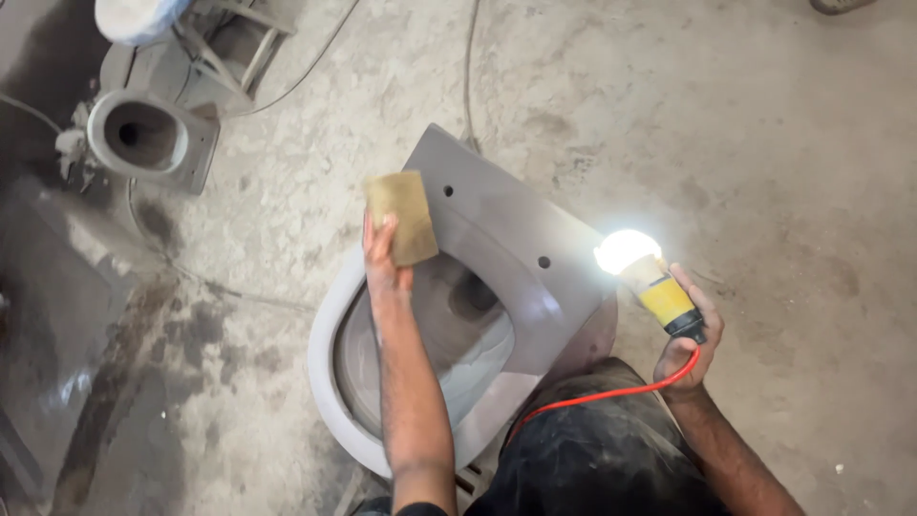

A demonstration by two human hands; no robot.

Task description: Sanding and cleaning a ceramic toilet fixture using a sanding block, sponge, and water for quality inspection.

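Observation:
A grey unfired toilet bowl (521,258) stands on the floor in front of me, its opening facing up. My left hand (382,260) holds a tan sponge block (402,216) above the bowl's rim, near the flat back deck with two small holes. My right hand (690,336) grips a yellow and black lamp holder (666,299) with a lit bulb (624,250), held just right of the bowl. A red cable (611,394) runs from the lamp across my dark trousers.
A second grey toilet piece (153,139) lies at the upper left beside a metal frame. Thin cables trail over the dusty concrete floor (764,143). Dark wet patches (191,334) stain the floor on the left.

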